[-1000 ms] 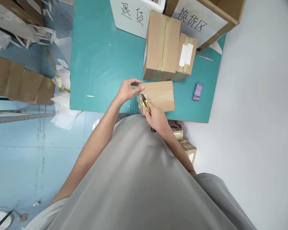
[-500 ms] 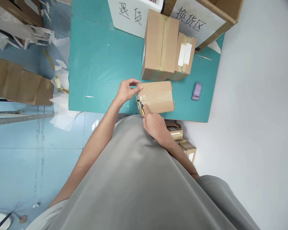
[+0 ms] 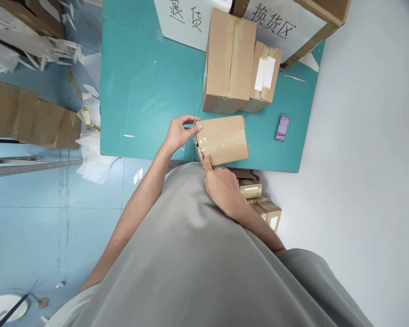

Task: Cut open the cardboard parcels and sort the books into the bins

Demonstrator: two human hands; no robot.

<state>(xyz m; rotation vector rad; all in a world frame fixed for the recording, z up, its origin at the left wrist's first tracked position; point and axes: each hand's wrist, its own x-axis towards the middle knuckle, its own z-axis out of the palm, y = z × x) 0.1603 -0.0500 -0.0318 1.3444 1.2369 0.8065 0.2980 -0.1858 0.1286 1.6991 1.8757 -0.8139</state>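
Observation:
A small taped cardboard box (image 3: 223, 136) lies near the front edge of the table. My left hand (image 3: 181, 134) pinches its far left corner, thumb on top and fingers behind. At the near left corner is my right hand (image 3: 225, 188), its index finger stretched along the box's edge and the other fingers curled. A yellow-and-black box cutter showed under that finger a moment ago; now the hand and the box hide it. The left end of the box looks slightly parted, with clear tape across its top.
A tall cardboard box (image 3: 230, 59) and a smaller labelled box (image 3: 265, 77) stand behind. Further back are a white bin (image 3: 187, 27) and a large carton (image 3: 276, 27) with handwritten signs. A blurred purple object (image 3: 282, 127) lies right on the green table (image 3: 139, 91). More boxes (image 3: 250, 188) sit below.
My right hand has shifted slightly toward me and right, and the box cutter has gone out of sight. The box's near side tilts a little more toward me. My left hand keeps its grip.

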